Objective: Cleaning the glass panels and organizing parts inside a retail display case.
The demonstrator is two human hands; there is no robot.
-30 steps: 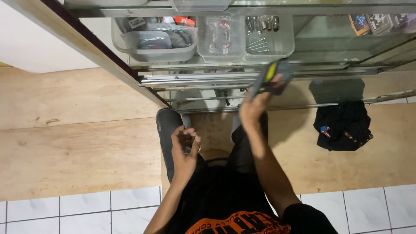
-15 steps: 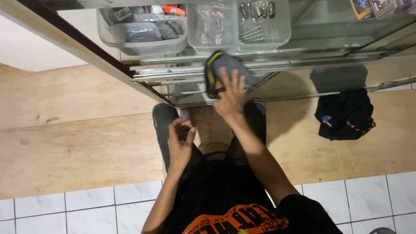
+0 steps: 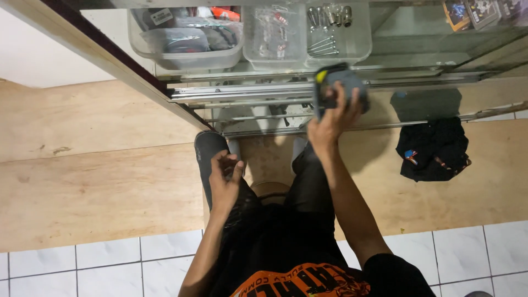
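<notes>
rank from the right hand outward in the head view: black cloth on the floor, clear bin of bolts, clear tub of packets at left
From the right hand:
1. clear bin of bolts, just above on the shelf
2. black cloth, to its right on the floor
3. clear tub of packets, upper left

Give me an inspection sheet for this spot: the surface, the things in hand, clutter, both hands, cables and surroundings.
Surface: wooden floor, white tiles nearer the person.
Things in hand: dark grey pad with a yellow corner, pressed flat against the glass case front.
Clutter: black cloth bundle on the floor at the right.
Hands: right hand spread over the pad; left hand curled near the thigh, any contents too small to tell.
Cables: nothing seen.
Surroundings: clear bins of small parts and metal bolts inside the case.
</notes>
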